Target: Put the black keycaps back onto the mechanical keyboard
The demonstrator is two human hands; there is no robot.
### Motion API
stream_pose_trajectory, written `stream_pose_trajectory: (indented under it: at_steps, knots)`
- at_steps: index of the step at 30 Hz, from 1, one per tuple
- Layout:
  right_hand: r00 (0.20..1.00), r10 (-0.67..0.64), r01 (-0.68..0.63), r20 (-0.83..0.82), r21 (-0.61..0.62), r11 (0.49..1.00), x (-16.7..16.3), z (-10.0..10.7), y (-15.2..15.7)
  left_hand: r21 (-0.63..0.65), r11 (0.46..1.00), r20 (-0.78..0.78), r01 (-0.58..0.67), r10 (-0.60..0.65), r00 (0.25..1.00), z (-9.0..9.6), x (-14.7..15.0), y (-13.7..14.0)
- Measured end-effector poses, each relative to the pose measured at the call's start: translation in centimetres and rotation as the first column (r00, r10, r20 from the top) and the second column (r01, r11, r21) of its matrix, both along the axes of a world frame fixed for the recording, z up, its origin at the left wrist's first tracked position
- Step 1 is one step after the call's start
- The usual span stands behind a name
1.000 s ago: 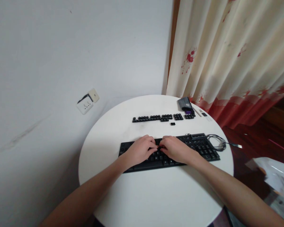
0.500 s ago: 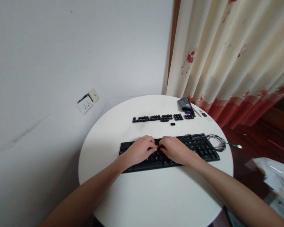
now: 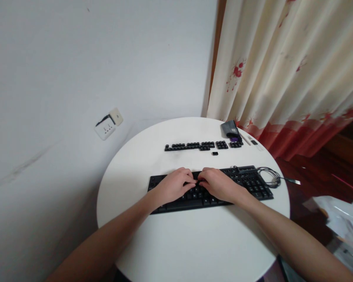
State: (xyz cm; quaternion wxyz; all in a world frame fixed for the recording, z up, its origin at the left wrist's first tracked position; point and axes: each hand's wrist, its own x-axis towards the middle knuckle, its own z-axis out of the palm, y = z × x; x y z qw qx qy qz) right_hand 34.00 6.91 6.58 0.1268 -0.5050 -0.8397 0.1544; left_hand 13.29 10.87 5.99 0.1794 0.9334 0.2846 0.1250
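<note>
A black keyboard (image 3: 176,206) lies on the round white table (image 3: 194,243), and both hands rest over its middle. My left hand (image 3: 176,183) is closed, its fingertips bent together on the upper key rows. My right hand (image 3: 217,182) is closed just beside it, thumb and fingers drawn together, with the two sets of fingertips almost meeting. Whatever is between the fingers is too small or hidden to make out. Beyond the hands lie rows of loose black keycaps (image 3: 191,146), with a single dark keycap (image 3: 215,153) set apart nearer the keyboard.
The keyboard's coiled cable (image 3: 272,178) lies at the right, its plug (image 3: 294,181) over the table edge. A grey pouch (image 3: 230,129) and small items sit at the far right. A wall socket (image 3: 105,128) is at left, a curtain (image 3: 267,66) behind, plastic bags (image 3: 341,219) at right.
The right hand has shifted very slightly, its fingertips a little farther from the left hand's. The keyboard and loose keycaps stay where they were.
</note>
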Motion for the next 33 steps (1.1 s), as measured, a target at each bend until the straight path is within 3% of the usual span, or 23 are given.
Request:
stream_pose_trajectory:
  at_steps: [5,9,27,33]
  knots:
    - [0.992,-0.03,0.025,-0.123,-0.05,0.998,0.7,0.5,0.3,-0.005,1.0,-0.02,0.01,-0.01,1.0,0.3,-0.1,-0.1]
    - [0.992,-0.035,0.026,-0.123,-0.078,0.997,0.6,0.2,0.4,0.01,0.999,-0.039,0.032,-0.032,0.999,0.8,-0.3,-0.3]
    - [0.97,-0.041,0.033,0.241,0.036,0.999,-1.3,0.1,-1.1,0.015,0.999,-0.058,0.047,-0.046,0.997,1.0,-0.5,-0.5]
    - [0.97,-0.031,0.018,0.239,0.057,0.998,-1.7,0.3,-1.1,-0.001,0.999,-0.052,0.045,-0.045,0.998,1.0,-0.5,-0.5]
